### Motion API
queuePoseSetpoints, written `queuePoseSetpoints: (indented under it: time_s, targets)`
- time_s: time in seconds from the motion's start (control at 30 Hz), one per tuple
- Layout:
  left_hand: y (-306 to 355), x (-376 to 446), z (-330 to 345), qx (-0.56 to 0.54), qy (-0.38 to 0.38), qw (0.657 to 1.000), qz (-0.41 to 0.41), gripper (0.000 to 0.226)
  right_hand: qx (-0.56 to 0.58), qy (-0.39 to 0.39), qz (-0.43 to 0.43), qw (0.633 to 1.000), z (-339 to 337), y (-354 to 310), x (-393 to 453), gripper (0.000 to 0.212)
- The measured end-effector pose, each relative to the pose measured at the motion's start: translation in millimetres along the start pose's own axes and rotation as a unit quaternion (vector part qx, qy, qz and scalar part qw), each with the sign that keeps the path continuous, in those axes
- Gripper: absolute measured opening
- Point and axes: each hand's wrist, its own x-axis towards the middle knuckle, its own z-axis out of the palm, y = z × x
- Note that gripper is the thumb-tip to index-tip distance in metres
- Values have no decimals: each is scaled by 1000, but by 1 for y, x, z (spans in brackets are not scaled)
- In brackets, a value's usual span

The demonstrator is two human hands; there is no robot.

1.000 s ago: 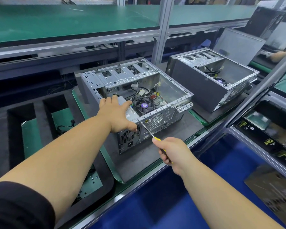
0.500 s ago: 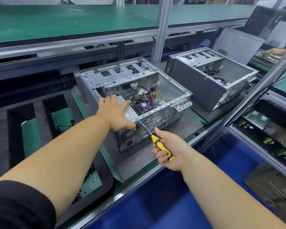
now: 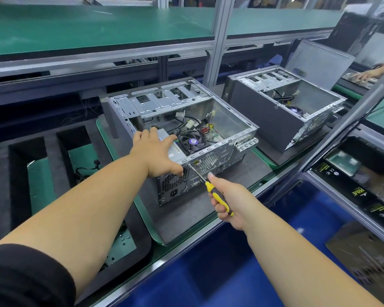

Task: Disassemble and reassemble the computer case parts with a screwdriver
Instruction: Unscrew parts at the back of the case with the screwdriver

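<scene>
An open silver computer case (image 3: pixel 228 129) lies on its side on a dark pad, its rear panel facing me and a fan visible inside. My left hand (image 3: pixel 156 155) rests flat over the case's near top corner, above the power supply, thumb hooked down over the rear panel. My right hand (image 3: pixel 227 200) grips a yellow-and-black screwdriver (image 3: pixel 217 197). Its metal shaft slants up to the left, and the tip touches the upper edge of the rear panel just right of my left thumb.
A second open case (image 3: pixel 275 116) sits to the right on its own pad. A black foam tray (image 3: pixel 53 173) with slots lies at the left, with small screws scattered on green mat near it. An aluminium post (image 3: pixel 215 41) stands behind. Another person's hand (image 3: pixel 368 73) works at far right.
My right hand has shifted its hold so the screwdriver's yellow handle shows, and the tip has stayed at the rear panel's top edge. My left hand has kept its place.
</scene>
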Motion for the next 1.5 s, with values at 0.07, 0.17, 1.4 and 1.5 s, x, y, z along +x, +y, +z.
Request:
queuePoseSetpoints:
  time_s: [0.07,0.17,1.4,1.5]
  targets:
    - [0,0,1,0,1,1000,0,117,-3,13,-33,999,-1,0,-3,33]
    - [0,0,1,-3,-1,1000,0,117,-85,59,-92,990,-3,0,-6,32]
    - [0,1,2,-9,10,1000,-4,115,-150,86,-137,975,-7,6,-1,29]
    - [0,1,2,-7,11,1000,-4,115,-186,108,-120,969,-2,-1,2,43]
